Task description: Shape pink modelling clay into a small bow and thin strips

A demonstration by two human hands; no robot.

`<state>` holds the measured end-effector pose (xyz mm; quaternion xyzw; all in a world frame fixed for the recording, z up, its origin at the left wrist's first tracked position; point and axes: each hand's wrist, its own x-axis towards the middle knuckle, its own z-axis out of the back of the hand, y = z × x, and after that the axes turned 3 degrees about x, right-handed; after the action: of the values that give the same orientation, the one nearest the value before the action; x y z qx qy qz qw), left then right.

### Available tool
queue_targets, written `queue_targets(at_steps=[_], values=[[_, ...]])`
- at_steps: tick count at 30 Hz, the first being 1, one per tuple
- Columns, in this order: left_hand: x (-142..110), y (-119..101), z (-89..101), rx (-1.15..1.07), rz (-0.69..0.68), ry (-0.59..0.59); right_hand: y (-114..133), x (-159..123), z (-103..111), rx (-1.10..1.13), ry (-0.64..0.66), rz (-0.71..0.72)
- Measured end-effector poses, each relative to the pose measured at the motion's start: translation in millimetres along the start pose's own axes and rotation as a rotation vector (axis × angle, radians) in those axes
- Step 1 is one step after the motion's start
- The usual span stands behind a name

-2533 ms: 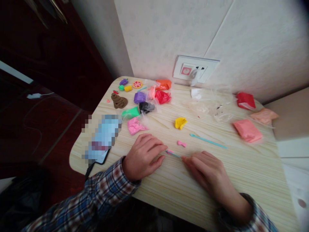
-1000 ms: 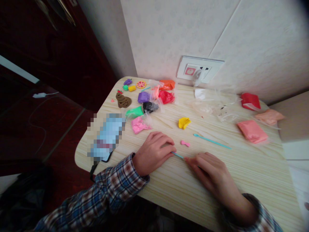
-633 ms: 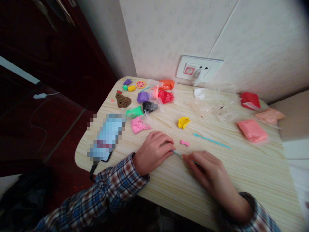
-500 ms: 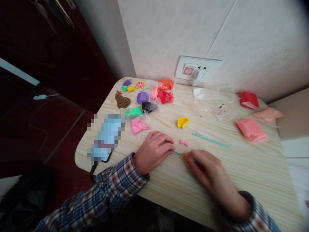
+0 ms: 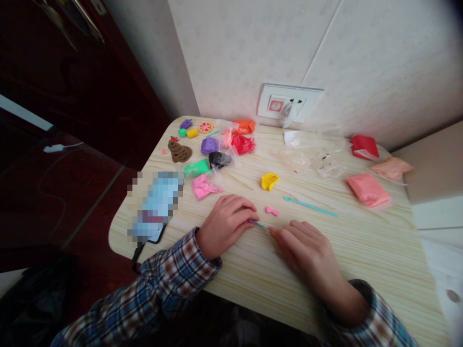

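Observation:
A thin turquoise stick (image 5: 259,223) runs between my two hands, low over the table; it looks like a modelling tool. My left hand (image 5: 227,224) pinches its left end with thumb and fingers. My right hand (image 5: 307,248) is closed around the other end, which is hidden in the fingers. Just beyond the stick lies a small pink bow-shaped clay piece (image 5: 272,211), touched by neither hand. A second turquoise modelling tool (image 5: 311,206) rests farther right, and a yellow clay lump (image 5: 269,181) sits behind the bow.
Bagged clay in pink (image 5: 204,187), green (image 5: 197,167), black, purple and red lies to the left. Small clay figures, including a brown coil (image 5: 180,152), stand at the far left corner. A phone-like blurred object (image 5: 157,207) is by the left edge. More clay packets (image 5: 368,189) lie at right.
The right hand has turned slightly, hiding more of the stick's right end. Both hands still hold the stick. The whole view has shifted a little.

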<state>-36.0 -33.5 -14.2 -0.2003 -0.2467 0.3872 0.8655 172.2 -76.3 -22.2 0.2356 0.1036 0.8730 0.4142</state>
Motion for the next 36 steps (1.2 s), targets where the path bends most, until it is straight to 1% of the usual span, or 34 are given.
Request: queue_targets(at_steps=[3,6,13,19,22,27,33,36], values=[[0.3,0.0,0.0,0.005,0.007,0.006,0.3,0.6,-0.1,-0.007,0.006,0.009],[0.6,0.5,-0.2,0.007,0.008,0.000,0.5,2.5,0.1,0.042,0.016,0.009],[0.9,0.7,-0.6,0.008,0.011,-0.005,2.7,4.2,5.6,0.148,0.001,-0.070],[1.5,0.0,-0.4,0.004,0.020,-0.001,3.1,-2.7,9.3,0.197,-0.015,-0.101],[1.6,0.4,-0.5,-0.008,0.021,-0.005,2.8,-4.1,9.2,0.197,-0.018,-0.102],[1.4,1.3,-0.3,-0.030,0.008,0.000,3.2,1.8,8.2,0.204,-0.017,-0.108],[1.2,1.3,0.2,-0.040,0.015,0.009,2.2,3.9,5.4,0.251,-0.004,-0.147],[1.3,0.8,0.8,-0.035,0.022,0.025,3.2,5.7,2.8,0.258,-0.011,-0.194]])
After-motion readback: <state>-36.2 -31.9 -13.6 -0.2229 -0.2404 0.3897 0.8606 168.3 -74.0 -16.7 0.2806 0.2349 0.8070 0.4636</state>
